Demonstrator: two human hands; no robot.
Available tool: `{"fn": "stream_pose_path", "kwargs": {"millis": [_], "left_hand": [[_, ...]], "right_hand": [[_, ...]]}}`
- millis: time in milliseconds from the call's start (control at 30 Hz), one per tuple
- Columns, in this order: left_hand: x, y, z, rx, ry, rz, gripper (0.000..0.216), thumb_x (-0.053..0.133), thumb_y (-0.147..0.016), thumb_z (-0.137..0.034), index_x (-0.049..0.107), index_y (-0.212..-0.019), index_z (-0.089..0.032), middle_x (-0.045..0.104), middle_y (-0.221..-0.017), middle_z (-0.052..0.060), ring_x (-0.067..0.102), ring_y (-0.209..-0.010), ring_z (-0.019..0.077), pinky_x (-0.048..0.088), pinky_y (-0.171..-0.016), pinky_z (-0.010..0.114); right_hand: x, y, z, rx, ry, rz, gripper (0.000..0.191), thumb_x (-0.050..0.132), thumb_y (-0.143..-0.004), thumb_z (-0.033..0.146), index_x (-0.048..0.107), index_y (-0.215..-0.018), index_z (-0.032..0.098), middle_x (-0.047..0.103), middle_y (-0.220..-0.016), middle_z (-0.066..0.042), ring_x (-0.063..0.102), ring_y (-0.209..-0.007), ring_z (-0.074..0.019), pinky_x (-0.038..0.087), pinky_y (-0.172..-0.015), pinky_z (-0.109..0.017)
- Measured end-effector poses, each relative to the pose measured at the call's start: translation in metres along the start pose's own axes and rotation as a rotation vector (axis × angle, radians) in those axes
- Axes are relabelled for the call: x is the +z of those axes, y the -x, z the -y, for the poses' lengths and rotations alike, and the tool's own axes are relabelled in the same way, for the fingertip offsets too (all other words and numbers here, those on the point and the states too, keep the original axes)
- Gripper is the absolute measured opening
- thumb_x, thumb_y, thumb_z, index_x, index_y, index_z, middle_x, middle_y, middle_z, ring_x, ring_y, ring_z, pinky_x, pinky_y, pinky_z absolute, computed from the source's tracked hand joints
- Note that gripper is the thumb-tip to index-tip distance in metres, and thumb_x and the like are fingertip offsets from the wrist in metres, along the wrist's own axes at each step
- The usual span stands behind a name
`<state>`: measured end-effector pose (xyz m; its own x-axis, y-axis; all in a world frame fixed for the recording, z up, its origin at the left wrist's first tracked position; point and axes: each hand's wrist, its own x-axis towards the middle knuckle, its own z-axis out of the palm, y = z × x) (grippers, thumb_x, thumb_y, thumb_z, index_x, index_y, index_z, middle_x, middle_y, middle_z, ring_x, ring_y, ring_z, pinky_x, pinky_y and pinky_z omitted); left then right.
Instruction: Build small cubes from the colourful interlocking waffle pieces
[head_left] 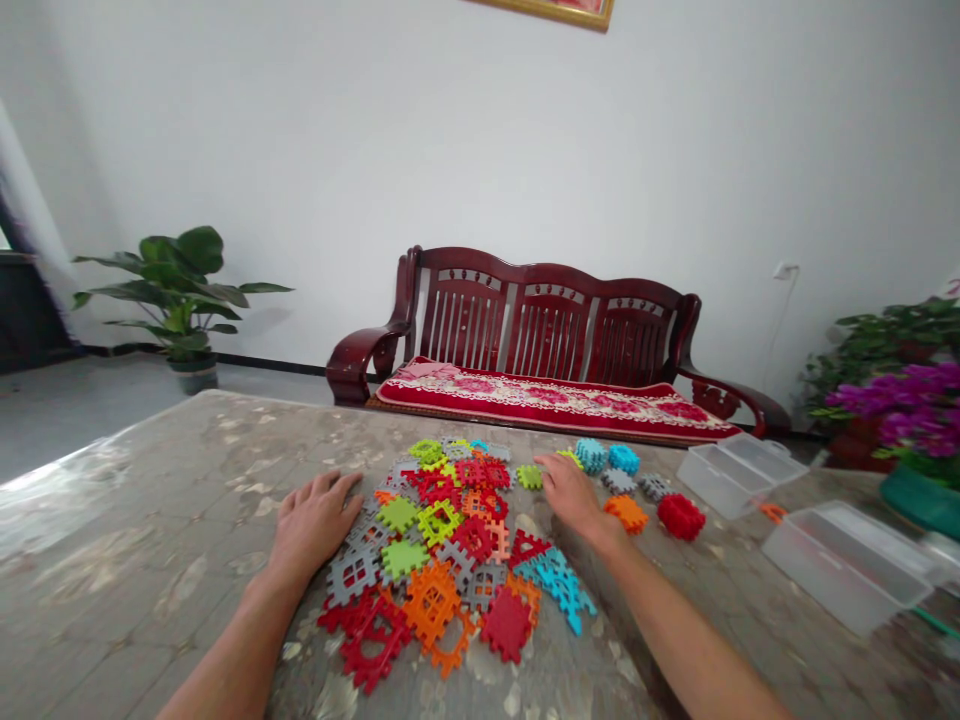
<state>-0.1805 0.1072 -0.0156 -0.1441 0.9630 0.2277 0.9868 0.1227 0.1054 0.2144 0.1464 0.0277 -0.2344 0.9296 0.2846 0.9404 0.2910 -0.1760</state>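
My left hand (316, 510) lies palm down on the table, its fingers stretched out beside the left edge of a pile of interlocking plastic building tiles (439, 520). The tiles are red, orange, grey, lime green and blue, some solid and some with window cut-outs. To the right of the pile, my right hand (571, 492) reaches low over the table with its fingers extended. A lime green tile (529, 476) lies just left of its fingertips, and a yellow-green piece (571, 457) shows just beyond them. Whether the fingers touch either one is unclear.
Stacks of toothed pieces, blue (591, 456), orange (626, 514) and red (682, 516), stand right of my right hand. Clear plastic boxes (847, 565) sit at the table's right. A wooden bench (551, 330) is behind the table (187, 560). Purple flowers (919, 400) stand far right.
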Motion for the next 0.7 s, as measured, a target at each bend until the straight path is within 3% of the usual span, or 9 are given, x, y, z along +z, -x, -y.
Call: {"fn": "stream_pose_path", "kwargs": {"millis": [267, 533, 700], "left_hand": [[0.004, -0.001, 0.003, 0.000, 0.009, -0.013, 0.049, 0.035, -0.095, -0.043, 0.061, -0.134, -0.030, 0.058, -0.141, 0.010, 0.052, -0.130, 0.0283, 0.035, -0.109, 0.045], [0.006, -0.003, 0.004, 0.009, 0.024, -0.008, 0.051, 0.034, -0.094, -0.044, 0.061, -0.135, -0.028, 0.056, -0.142, 0.010, 0.051, -0.130, 0.0306, 0.036, -0.110, 0.049], [0.009, -0.004, 0.006, 0.017, 0.042, -0.028, 0.051, 0.035, -0.094, -0.045, 0.062, -0.134, -0.028, 0.057, -0.141, 0.011, 0.054, -0.128, 0.0318, 0.037, -0.109, 0.051]], "right_hand": [[0.021, 0.027, 0.014, -0.098, 0.047, 0.149, 0.051, 0.035, -0.091, 0.007, 0.058, -0.136, 0.011, 0.058, -0.143, -0.013, 0.051, -0.132, -0.0220, 0.033, -0.116, -0.036], [0.011, 0.072, -0.009, -0.007, 0.009, 0.072, 0.056, 0.033, -0.088, 0.004, 0.062, -0.135, 0.015, 0.061, -0.140, -0.010, 0.054, -0.131, -0.0208, 0.037, -0.114, -0.037], [0.015, 0.082, -0.023, 0.059, -0.001, 0.016, 0.055, 0.032, -0.088, 0.004, 0.062, -0.133, 0.011, 0.061, -0.139, -0.013, 0.054, -0.131, -0.0211, 0.036, -0.116, -0.038]]}}
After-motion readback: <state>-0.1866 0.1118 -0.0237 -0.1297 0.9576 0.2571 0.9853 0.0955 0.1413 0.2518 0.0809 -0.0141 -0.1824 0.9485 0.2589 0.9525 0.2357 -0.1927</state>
